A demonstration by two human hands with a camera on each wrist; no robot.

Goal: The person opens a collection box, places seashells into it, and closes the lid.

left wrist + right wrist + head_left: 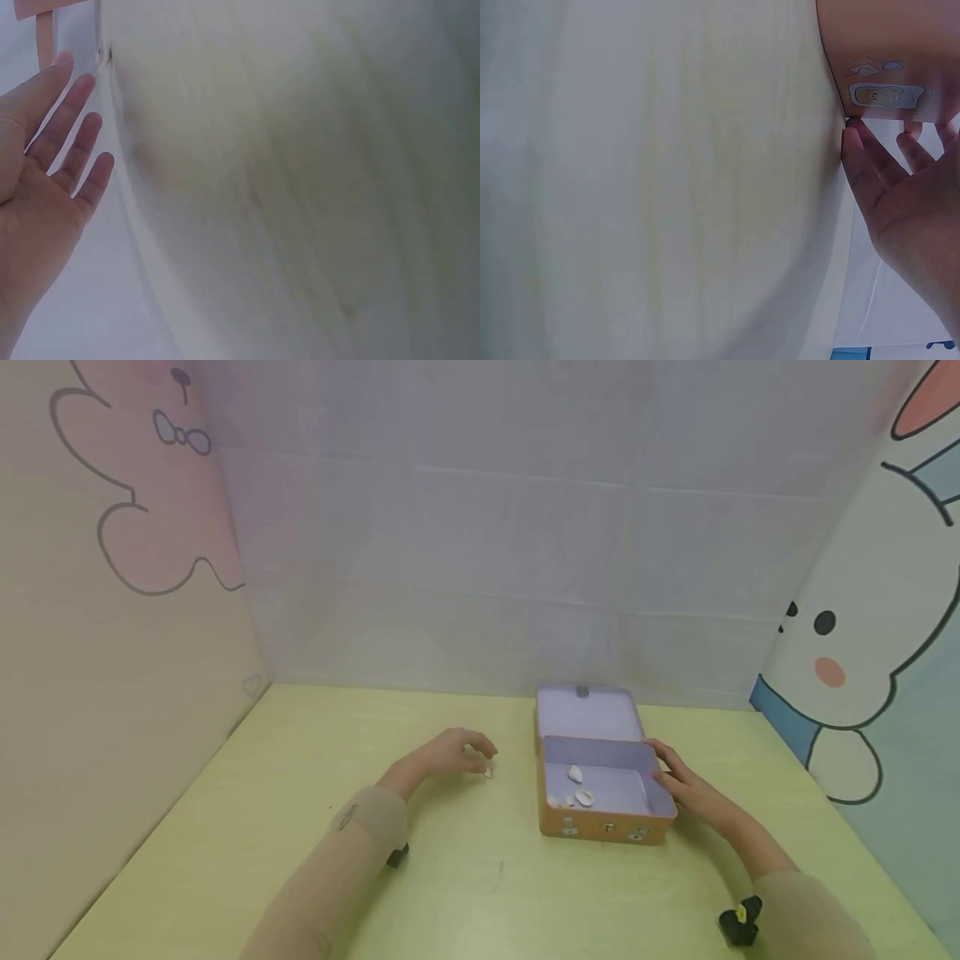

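Observation:
An orange tin box [604, 827] with a lilac inside stands on the table, its lid [587, 712] raised toward the back wall. Several white seashells, one of them a ring-like shell [583, 797], lie on its floor. To the left of the box my left hand [447, 754] reaches low over the table, fingers loosely extended and apart. A small white shell [488, 772] lies right at its fingertips. At the box's right side, my right hand [693, 793] holds the wall, thumb over the rim and fingers [864, 161] against the outside.
The yellow table [472, 902] meets a pale cloth wall [450, 552] behind the box. Side panels with cartoon animals, such as a rabbit [847, 635], border it left and right. Black devices sit at both wrists, one of them a black mount [738, 927] by the right sleeve.

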